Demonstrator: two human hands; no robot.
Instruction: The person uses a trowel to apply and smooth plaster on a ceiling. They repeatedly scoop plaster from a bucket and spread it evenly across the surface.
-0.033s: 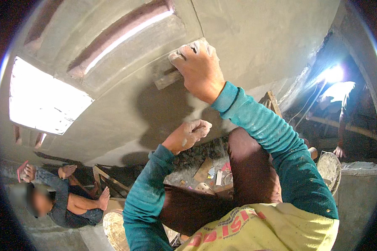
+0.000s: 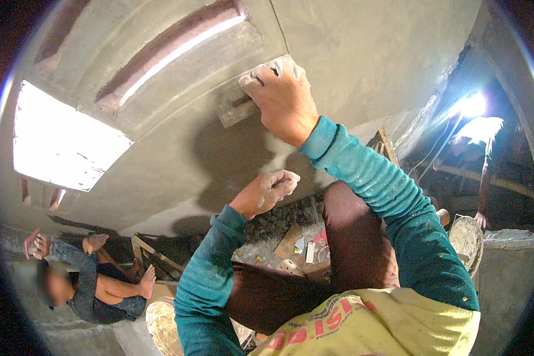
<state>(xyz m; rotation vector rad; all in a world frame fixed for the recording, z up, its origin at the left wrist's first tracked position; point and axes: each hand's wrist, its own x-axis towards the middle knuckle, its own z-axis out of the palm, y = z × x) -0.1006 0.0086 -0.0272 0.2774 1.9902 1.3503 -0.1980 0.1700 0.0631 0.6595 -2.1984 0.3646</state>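
Observation:
My right hand (image 2: 282, 98) is closed round a flat grey plastering float (image 2: 234, 115), which lies against the smooth grey plastered wall (image 2: 362, 65). White plaster residue coats the fingers, and the hand hides most of the float. Lower and to the left, my left hand (image 2: 266, 191) hangs in front of the wall with its fingers curled in. Nothing shows between those fingers, and the hand appears apart from the wall. A dark shadow falls on the plaster beside both hands.
Recessed slots (image 2: 178, 53) and a bright square opening (image 2: 68, 136) interrupt the wall at left. Rubble and litter (image 2: 288, 240) lie below. A person holding a phone (image 2: 31, 242) sits at lower left. Another person (image 2: 483, 160) leans near a bright lamp (image 2: 473, 105) and round pan (image 2: 466, 243).
The other person's hand at right has shifted slightly downward. My hands and the float stay in the same place.

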